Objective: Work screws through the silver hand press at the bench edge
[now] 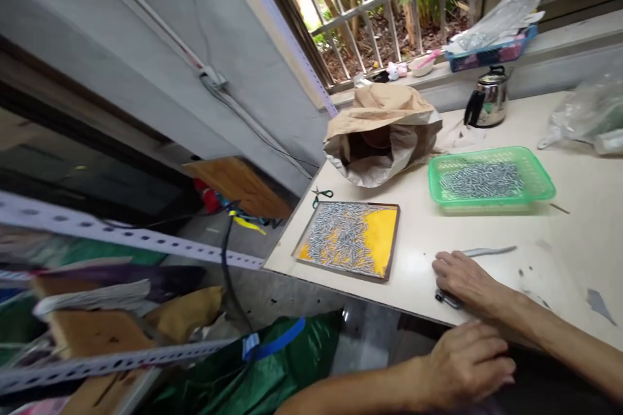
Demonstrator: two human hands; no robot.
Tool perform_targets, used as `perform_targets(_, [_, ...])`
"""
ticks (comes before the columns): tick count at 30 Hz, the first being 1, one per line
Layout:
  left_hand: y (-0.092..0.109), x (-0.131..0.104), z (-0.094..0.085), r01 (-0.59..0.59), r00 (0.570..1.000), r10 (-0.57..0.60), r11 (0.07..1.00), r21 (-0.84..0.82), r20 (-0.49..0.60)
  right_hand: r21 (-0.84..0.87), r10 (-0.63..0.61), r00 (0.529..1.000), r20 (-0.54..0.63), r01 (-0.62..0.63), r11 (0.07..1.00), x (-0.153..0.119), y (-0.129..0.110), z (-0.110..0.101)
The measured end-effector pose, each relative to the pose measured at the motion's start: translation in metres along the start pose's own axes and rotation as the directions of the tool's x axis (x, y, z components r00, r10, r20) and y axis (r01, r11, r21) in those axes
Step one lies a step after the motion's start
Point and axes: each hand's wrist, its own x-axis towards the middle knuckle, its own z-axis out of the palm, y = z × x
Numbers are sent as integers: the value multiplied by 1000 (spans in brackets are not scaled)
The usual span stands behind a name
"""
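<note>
My right hand (462, 279) is low over the table (413, 233) near its front edge, fingers bent and pressed together; what they hold, if anything, is hidden. A small dark metal object (446, 299) lies just beside it, and a thin grey tool (490, 251) sticks out beyond its knuckles. Nearer to me, my left hand (470, 363) hangs in front of the table edge with loosely curled fingers and nothing visible in them. Many small metal pieces (335, 237) cover much of a shallow yellow-bottomed tray (382, 233). More such pieces (484, 179) fill a green basket (540, 185).
A crumpled brown paper bag (384, 133) stands behind the tray, with green-handled scissors (322, 195) at the tray's far left corner. A metal kettle (490, 98) and a clear plastic bag (591, 117) are at the back. Perforated metal bars (131, 233) cross the left side.
</note>
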Motion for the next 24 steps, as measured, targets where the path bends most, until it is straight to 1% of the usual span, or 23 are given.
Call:
perform_targets(1, [-7, -9, -13, 21, 999, -19, 998, 58, -41, -11, -9, 1000, -24, 9, 1000, 3, 0, 5])
perform_targets(2, [-16, -17, -29, 91, 992, -80, 988, 122, -95, -20, -20, 999, -46, 19, 1000, 5, 0, 10])
perform_targets(3, [-29, -26, -46, 201, 973, -176, 963, 181, -147, -26, -28, 998, -64, 26, 999, 8, 0, 13])
perform_targets(4, [-43, -36, -64, 350, 931, -309, 905, 241, -193, -31, -31, 996, -80, 29, 999, 10, 0, 15])
perform_targets(5, [-59, -44, -82, 487, 870, -427, 823, 292, -245, -32, -30, 995, -94, 27, 999, 12, -1, 16])
perform_targets(6, [-75, -52, -98, 592, 804, -515, 735, 330, -297, -26, -24, 994, -109, 21, 999, 14, -1, 16])
perform_targets(7, [-90, -60, -112, 670, 742, -586, 650, 358, -325, -9, -11, 991, -133, 10, 1000, 15, 0, 14])
perform_targets(8, [-104, -66, -123, 709, 702, -643, 588, 389, -308, 24, 7, 986, -168, -3, 1000, 16, 3, 10])
perform_targets(9, [-116, -71, -131, 726, 673, -687, 544, 421, -273, 69, 31, 976, -215, -17, 998, 16, 8, 3])
perform_targets(10, [-125, -75, -137, 725, 654, -723, 516, 455, -223, 117, 64, 962, -265, -34, 993, 17, 15, -6])
perform_targets(12, [-137, -78, -142, 686, 637, -765, 504, 524, -98, 180, 163, 919, -358, -103, 978, 17, 37, -29])
perform_targets(13, [-141, -78, -142, 658, 633, -773, 510, 554, -39, 173, 233, 898, -372, -180, 968, 16, 50, -42])
perform_targets(15, [-144, -75, -141, 601, 629, -775, 533, 595, 59, 28, 355, 838, -415, -378, 925, 14, 74, -66])
perform_targets(16, [-145, -73, -141, 578, 630, -771, 546, 607, 95, -37, 390, 808, -442, -451, 892, 12, 83, -74])
perform_targets(17, [-145, -70, -141, 557, 629, -767, 557, 616, 125, -81, 408, 791, -455, -493, 866, 8, 89, -79])
perform_targets(18, [-146, -68, -142, 538, 629, -762, 568, 622, 152, -96, 417, 789, -452, -508, 856, 4, 92, -81])
perform_targets(20, [-148, -65, -145, 508, 628, -752, 591, 627, 200, -57, 403, 815, -417, -466, 883, -6, 89, -72])
perform_targets(22, [-149, -64, -149, 505, 632, -744, 607, 614, 216, 31, 389, 840, -379, -408, 912, -19, 75, -56])
perform_targets(24, [-149, -63, -153, 548, 652, -739, 615, 567, 171, 144, 388, 864, -320, -361, 922, -33, 56, -38])
